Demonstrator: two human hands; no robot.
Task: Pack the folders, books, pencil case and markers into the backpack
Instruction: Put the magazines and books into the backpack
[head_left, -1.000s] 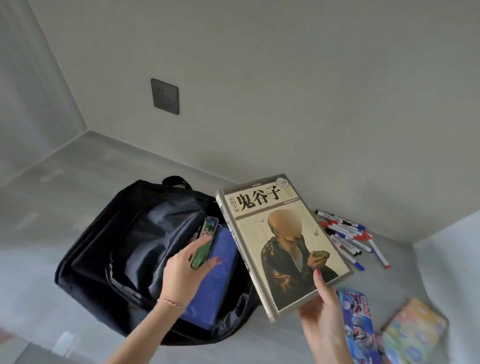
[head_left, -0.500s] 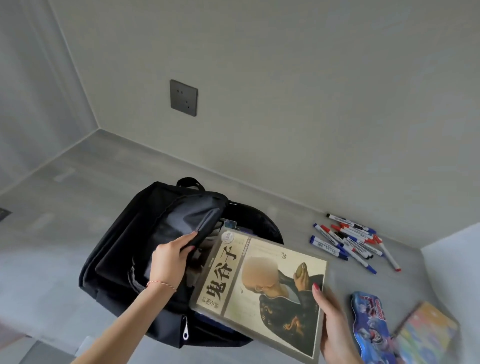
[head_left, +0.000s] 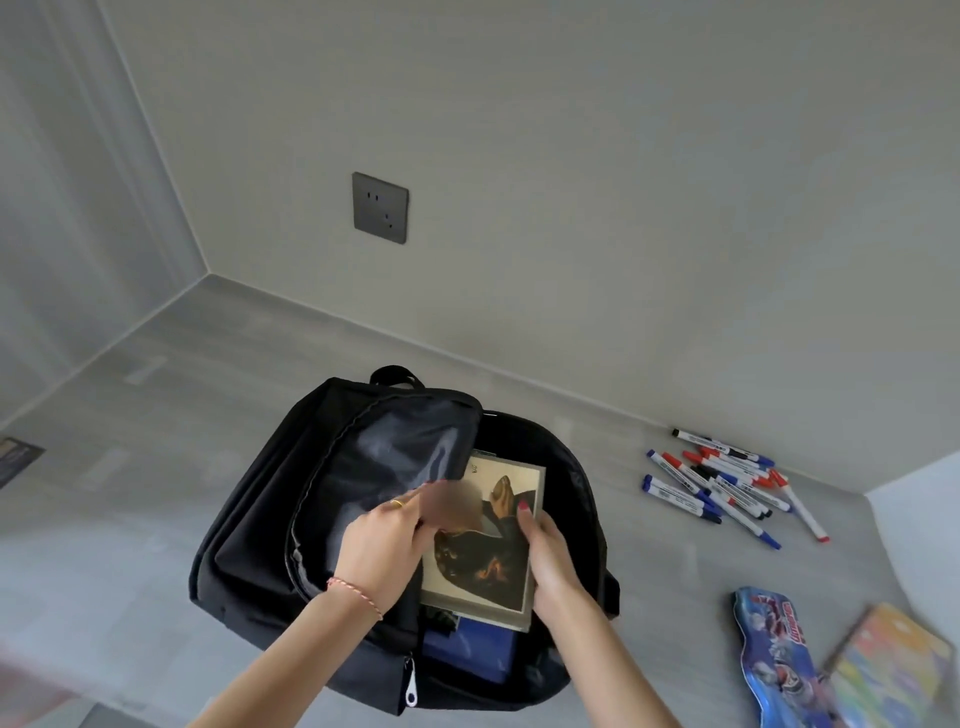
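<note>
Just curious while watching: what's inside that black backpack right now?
Inside the backpack a beige book lies on top, held by the left hand and the right hand. A blue folder peeks out beneath it. Anything deeper is covered.

Both bare forearms reach forward side by side. The left hand (head_left: 382, 540), bracelet at the wrist, has its fingers curled in a grip. The right hand (head_left: 551, 558) curls in a grip too, thumb pointing far.

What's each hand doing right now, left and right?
Left hand: grips the backpack flap, holding the opening wide.
Right hand: holds the book by its right edge, inside the backpack.
</note>
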